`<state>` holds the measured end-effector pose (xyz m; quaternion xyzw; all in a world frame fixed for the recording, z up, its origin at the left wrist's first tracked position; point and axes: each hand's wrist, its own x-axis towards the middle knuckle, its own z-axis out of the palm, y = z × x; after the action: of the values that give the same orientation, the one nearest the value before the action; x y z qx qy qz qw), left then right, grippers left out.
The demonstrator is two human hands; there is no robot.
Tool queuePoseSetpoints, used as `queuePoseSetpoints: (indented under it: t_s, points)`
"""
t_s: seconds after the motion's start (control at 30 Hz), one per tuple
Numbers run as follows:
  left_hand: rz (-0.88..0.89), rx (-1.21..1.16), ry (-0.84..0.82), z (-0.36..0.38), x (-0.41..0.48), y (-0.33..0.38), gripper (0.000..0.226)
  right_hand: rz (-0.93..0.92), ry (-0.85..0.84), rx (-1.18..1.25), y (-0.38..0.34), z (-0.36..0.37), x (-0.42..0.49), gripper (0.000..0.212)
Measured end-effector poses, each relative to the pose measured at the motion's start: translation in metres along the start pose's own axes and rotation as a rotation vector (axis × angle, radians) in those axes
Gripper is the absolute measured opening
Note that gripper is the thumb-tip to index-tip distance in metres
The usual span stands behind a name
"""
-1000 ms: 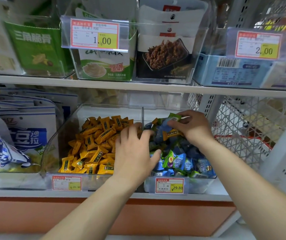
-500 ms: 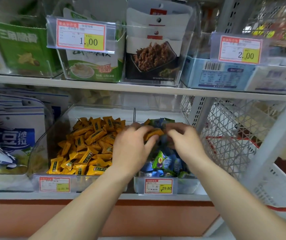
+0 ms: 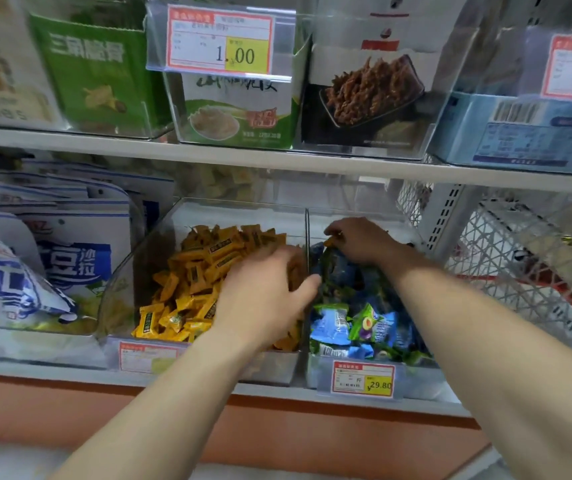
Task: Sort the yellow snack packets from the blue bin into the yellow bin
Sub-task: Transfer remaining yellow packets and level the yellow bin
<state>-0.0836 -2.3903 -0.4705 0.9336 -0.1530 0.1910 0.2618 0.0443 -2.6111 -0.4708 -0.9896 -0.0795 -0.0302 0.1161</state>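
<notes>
Two clear bins stand side by side on the lower shelf. The yellow bin (image 3: pixel 128 275) on the left holds a pile of yellow snack packets (image 3: pixel 194 282). The blue bin (image 3: pixel 419 388) on the right holds blue and green packets (image 3: pixel 334 323). My left hand (image 3: pixel 263 296) lies palm down over the right side of the yellow pile, fingers spread, with its thumb against the divider (image 3: pixel 307 226). My right hand (image 3: pixel 357 240) is at the back of the blue bin, fingertips pinched on a yellow packet (image 3: pixel 329 242) that is mostly hidden.
Price tags (image 3: pixel 362 379) hang on the bin fronts. Blue-and-white snack bags (image 3: pixel 73 265) fill the bin to the left. A white wire basket (image 3: pixel 506 258) stands on the right. The upper shelf (image 3: pixel 277 161) carries boxed snacks close above the bins.
Half a second ago both hands met over the blue bin at a yellow packet. My left hand has moved left over the yellow pile; my right hand has reached to the blue bin's back.
</notes>
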Motion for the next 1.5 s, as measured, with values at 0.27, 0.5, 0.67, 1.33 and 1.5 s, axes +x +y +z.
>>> queuePoseSetpoints:
  t_s: [0.27,0.5,0.67,1.33,1.5]
  points:
    - [-0.011,-0.108,-0.120,0.010,-0.007,-0.003,0.051,0.036,0.188,-0.270,-0.007,0.002,0.005,0.009]
    - [-0.003,-0.153,-0.044,-0.014,-0.014,-0.016,0.032,0.046,0.496,0.237,-0.044,-0.025,-0.077,0.007]
    - [-0.064,-0.004,-0.025,-0.042,-0.030,-0.058,0.023,-0.042,0.528,0.553,-0.098,-0.024,-0.113,0.012]
    - [-0.280,0.245,-0.265,-0.078,-0.046,-0.119,0.029,-0.566,-0.426,-0.239,-0.202,0.032,-0.052,0.054]
    - [-0.208,0.230,-0.224,-0.077,-0.063,-0.126,0.026,-0.569,-0.264,-0.410,-0.209,0.047,-0.007,0.045]
